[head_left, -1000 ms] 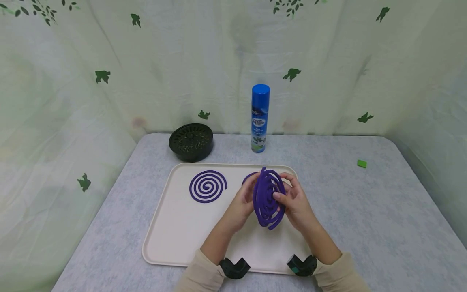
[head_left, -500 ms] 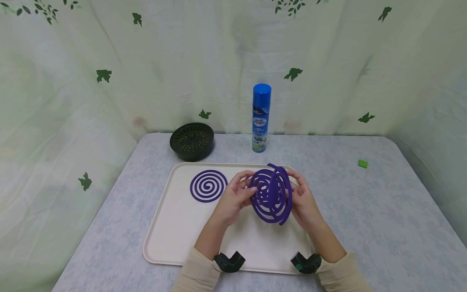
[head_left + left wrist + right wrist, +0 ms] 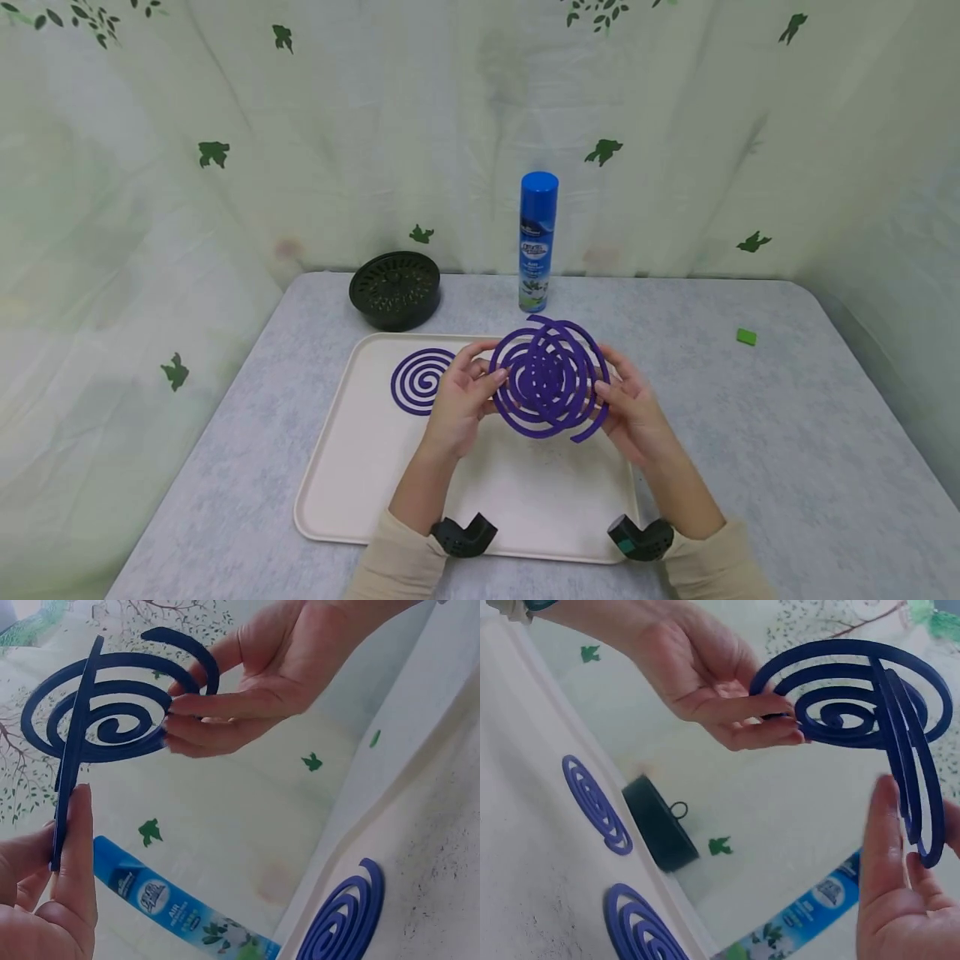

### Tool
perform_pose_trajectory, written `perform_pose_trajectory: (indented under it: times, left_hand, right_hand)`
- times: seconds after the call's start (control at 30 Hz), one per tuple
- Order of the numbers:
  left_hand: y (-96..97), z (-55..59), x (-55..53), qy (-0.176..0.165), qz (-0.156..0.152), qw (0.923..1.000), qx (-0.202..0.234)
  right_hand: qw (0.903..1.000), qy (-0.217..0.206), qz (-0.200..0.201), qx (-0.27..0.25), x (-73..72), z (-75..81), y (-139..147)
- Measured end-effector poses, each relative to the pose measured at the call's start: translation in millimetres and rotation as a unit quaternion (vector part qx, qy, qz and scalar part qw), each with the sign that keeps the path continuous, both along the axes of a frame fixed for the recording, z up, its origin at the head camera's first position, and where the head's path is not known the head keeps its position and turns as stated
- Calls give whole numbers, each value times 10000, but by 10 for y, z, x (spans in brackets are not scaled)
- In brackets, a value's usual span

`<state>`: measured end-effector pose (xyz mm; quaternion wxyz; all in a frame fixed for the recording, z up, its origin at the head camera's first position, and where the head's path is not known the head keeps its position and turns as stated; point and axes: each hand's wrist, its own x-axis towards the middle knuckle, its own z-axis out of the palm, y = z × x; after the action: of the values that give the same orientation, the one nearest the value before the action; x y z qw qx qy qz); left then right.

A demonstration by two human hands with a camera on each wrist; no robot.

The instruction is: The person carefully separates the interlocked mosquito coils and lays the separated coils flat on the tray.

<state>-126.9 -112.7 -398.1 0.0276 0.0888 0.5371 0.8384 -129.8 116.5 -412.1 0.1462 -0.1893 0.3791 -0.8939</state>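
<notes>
Two purple mosquito coils (image 3: pixel 547 379) overlap and interlock above the tray, held up between both hands. My left hand (image 3: pixel 456 408) pinches the left outer edge, thumb in front and fingers behind. At the right edge, my right hand (image 3: pixel 636 412) pinches the other coil in the same way. From the left wrist view the coil in the left hand (image 3: pixel 52 907) stands edge-on, crossing the coil (image 3: pixel 112 735) that the right hand (image 3: pixel 255 682) grips. Another coil (image 3: pixel 422 383) lies flat on the white tray (image 3: pixel 360 492), partly behind the left hand. One more tray coil (image 3: pixel 641 922) shows in the right wrist view.
Behind the tray at left, a round black coil holder (image 3: pixel 393 292) with a perforated lid leans on its side. A blue air freshener can (image 3: pixel 537 242) stands upright near the back edge. A small green block (image 3: pixel 746 337) lies on the right of the table.
The hands have moved apart and slightly up. The held coils have turned from nearly edge-on to facing the head camera, and are fanned out sideways from each other.
</notes>
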Motion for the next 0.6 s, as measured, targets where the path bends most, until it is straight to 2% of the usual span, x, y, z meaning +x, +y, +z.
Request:
perform_pose_trajectory:
  times: [0.17, 0.37, 0.6]
  left_hand:
    - [-23, 37, 23, 85, -50, 9999, 125]
    - [-91, 56, 33, 353, -156, 9993, 2]
    - [-148, 70, 31, 435, -103, 9979, -470]
  right_hand:
    - [9991, 60, 10, 415, 41, 38, -35]
    - [9956, 110, -345, 866, 27, 49, 35]
    - [9805, 395, -854, 1722, -16, 51, 149]
